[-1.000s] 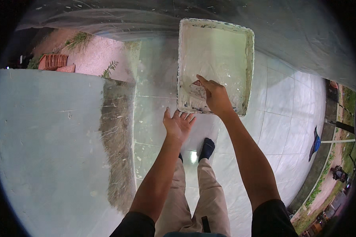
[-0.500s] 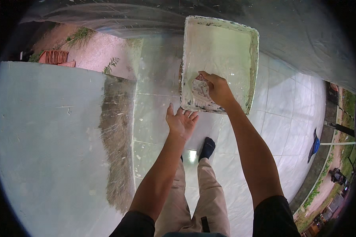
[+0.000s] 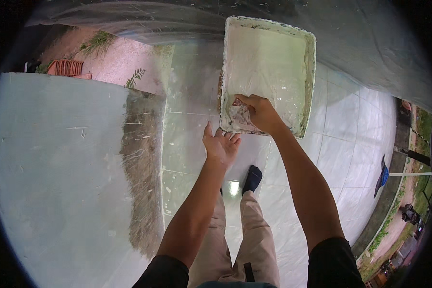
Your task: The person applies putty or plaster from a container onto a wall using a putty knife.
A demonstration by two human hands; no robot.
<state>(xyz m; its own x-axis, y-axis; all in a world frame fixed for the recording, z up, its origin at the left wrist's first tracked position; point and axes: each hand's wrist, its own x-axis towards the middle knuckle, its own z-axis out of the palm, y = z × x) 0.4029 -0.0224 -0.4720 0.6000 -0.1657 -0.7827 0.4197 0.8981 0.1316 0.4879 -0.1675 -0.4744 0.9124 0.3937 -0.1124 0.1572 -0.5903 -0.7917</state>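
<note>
A shallow rectangular tray (image 3: 310, 84) holds a pale, wet paint-like coating, and its rim is crusted with white and dark smears. My right hand (image 3: 260, 113) is closed around what looks like a wide flat paintbrush (image 3: 241, 117), reddish under white smears. The brush is inside the tray at its near left corner, its lower part partly hidden by my hand. My left hand (image 3: 221, 148) is palm up with its fingers spread, just below the tray's near edge. Whether its fingertips touch the tray I cannot tell.
A pale painted wall (image 3: 62, 168) rises on the left, with a rough brown bare strip (image 3: 141, 177) along its edge. Light floor tiles (image 3: 341, 139) lie under and right of the tray. Grey sheeting (image 3: 369, 53) hangs beyond it. A blue and black object (image 3: 382, 176) lies far right.
My right hand has drawn the brush slightly toward me, to the tray's near edge. My left hand has barely moved and stays open.
</note>
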